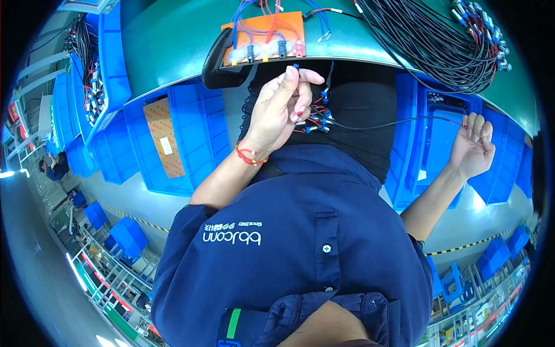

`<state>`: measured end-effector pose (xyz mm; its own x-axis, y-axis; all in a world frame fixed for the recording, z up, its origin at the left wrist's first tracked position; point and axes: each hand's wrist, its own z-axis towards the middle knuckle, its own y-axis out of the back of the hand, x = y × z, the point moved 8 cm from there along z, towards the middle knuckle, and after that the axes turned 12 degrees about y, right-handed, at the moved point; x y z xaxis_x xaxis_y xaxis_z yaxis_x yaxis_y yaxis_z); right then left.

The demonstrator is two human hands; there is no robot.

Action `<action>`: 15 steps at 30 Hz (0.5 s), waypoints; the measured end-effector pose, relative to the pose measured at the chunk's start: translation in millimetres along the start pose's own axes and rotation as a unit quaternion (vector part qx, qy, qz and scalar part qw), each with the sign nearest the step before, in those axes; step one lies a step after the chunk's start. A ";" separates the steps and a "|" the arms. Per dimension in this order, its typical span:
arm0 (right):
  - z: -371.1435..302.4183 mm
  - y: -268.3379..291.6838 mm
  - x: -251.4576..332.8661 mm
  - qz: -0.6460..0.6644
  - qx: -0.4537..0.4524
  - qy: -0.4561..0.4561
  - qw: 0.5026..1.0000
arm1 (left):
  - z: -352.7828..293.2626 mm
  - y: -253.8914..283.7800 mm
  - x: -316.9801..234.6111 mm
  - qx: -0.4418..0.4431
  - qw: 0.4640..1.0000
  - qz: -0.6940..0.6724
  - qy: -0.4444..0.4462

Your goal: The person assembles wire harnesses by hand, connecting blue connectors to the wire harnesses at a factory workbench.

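Observation:
My left hand (278, 107) is raised just in front of the bench edge, thumb and fingers pinched around a small blue-tipped connector (296, 66). Off to the right, the fingertips of my right hand (474, 147) are closed on the red wire end of a black cable (399, 122). That cable stretches across to my lap, where a cluster of metal and blue connectors (318, 120) with red wires lies. Right beyond my left hand, an orange board (289, 24) carries blue, red and yellow connectors in clear glue, with blue and red wires rising from them.
A large coil of black cables (430, 49) with metal connector ends lies on the green bench (173, 43). A black curved pad (217, 63) juts from the bench edge. Blue bins (196, 136) stand below on both sides. Another person (56, 168) is far left.

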<state>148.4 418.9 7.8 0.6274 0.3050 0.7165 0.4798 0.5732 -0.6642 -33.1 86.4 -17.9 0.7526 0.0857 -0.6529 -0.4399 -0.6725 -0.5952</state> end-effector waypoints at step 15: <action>1.1 10.2 -9.8 0.054 -0.032 -0.040 0.997 | 7.4 -29.1 4.7 0.233 0.908 -0.342 0.069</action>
<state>146.5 422.7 -5.8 0.6283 0.4234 0.6527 0.4517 0.4845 -0.7491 -20.4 111.7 -7.2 0.9678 0.2515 -0.0105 0.0178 -0.1102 -0.9937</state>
